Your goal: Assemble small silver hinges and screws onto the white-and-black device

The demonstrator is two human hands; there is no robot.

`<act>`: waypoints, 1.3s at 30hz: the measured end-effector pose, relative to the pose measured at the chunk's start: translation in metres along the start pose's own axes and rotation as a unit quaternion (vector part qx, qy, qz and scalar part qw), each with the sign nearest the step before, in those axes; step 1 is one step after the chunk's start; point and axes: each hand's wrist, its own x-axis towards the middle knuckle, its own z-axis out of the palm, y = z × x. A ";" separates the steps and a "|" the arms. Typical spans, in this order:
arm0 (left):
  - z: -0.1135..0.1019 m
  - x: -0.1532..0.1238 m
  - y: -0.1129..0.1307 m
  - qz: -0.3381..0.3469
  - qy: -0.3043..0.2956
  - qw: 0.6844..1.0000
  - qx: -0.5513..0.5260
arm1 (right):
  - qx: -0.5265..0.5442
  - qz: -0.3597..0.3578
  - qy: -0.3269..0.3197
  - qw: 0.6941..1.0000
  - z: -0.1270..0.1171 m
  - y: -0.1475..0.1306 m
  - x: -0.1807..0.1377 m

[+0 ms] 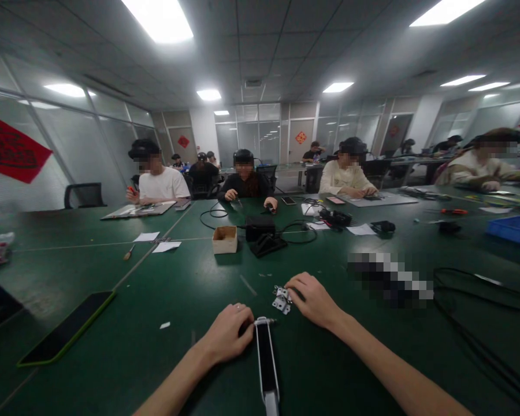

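Looking out from the white-rimmed frame (pixel 274 358), we see the green tabletop (pixel 190 283) stretch ahead to a far edge lined with seated people (pixel 248 189). A broad patch of it lies left of the frame, between our left hand (pixel 231 332) and a phone with a green rim (pixel 67 329); another band runs ahead of the frame up to a cardboard box (pixel 225 241). On the frame's right, our right forearm (pixel 372 344) crosses the surface.

The left hand sits just beside the frame's far end, fingers curled together; we cannot tell whether it grips the rim. The right hand (pixel 314 294), ahead and to the frame's right, has its fingers bent down at the metal pieces (pixel 281 301), which lie just past the frame's tip; whether it pinches them, we cannot tell.

Beyond the frame, that cardboard box, a black box (pixel 260 227) and a black stand (pixel 267 245) block the way forward. Well to the frame's right, a blurred-out thing (pixel 392 277) and black cables (pixel 468 341) hem in that side, with a blue tray (pixel 513 230) farther off. Ahead and left of the frame lies a brush (pixel 129 252).
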 end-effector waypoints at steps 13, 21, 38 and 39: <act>0.016 0.002 -0.001 -0.006 0.039 0.999 0.003 | -0.067 0.055 -0.230 0.969 -0.004 0.021 0.049; 0.016 0.002 -0.003 0.001 0.048 0.999 -0.016 | -0.064 0.170 -0.284 0.941 -0.008 0.020 0.065; 0.007 -0.002 0.005 -0.039 0.086 0.994 -0.048 | 0.069 0.163 -0.225 0.958 -0.002 0.014 0.052; 0.008 -0.002 0.004 -0.040 0.104 0.992 -0.057 | 0.088 0.139 -0.208 0.964 -0.003 0.003 0.048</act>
